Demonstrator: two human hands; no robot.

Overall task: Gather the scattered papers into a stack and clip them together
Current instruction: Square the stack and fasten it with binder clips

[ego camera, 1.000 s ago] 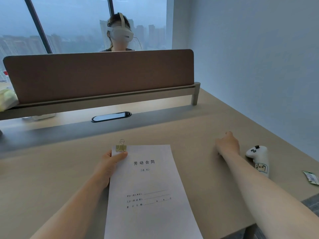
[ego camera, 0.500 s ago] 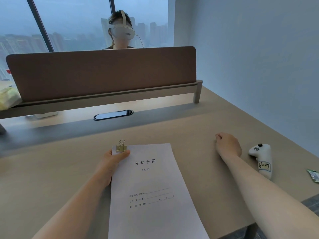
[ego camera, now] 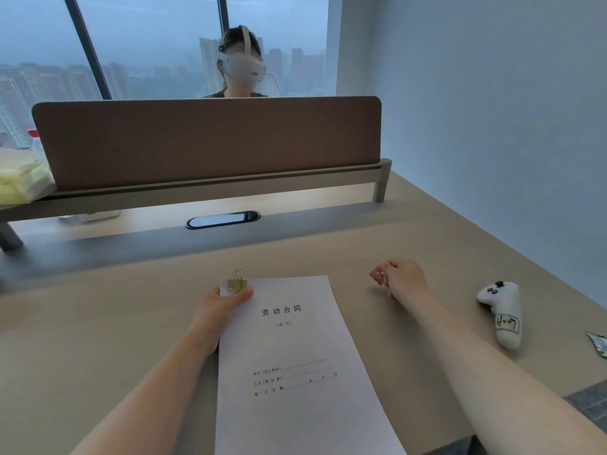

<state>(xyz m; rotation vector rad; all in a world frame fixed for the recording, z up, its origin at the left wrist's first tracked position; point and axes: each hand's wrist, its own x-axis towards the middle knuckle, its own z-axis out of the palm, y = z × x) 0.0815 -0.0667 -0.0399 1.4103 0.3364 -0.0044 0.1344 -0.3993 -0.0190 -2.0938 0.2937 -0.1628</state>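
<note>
A stack of white papers point(ego camera: 295, 356) with printed text lies on the wooden desk point(ego camera: 98, 323) in front of me. A gold binder clip point(ego camera: 237, 282) sits clamped on the stack's top left corner. My left hand point(ego camera: 223, 307) holds that corner, thumb on top of the sheets just below the clip. My right hand point(ego camera: 399, 279) hovers to the right of the papers, fingers loosely curled, holding nothing.
A white game controller point(ego camera: 502, 311) lies at the right, with a small green packet point(ego camera: 597, 343) near the desk's right edge. A brown divider panel point(ego camera: 207, 142) on a raised shelf stands at the back, a person behind it. A black cable grommet point(ego camera: 223, 219) sits mid-desk.
My right hand has moved left and lifted slightly, toward the papers. The left hand and the clipped stack have stayed put.
</note>
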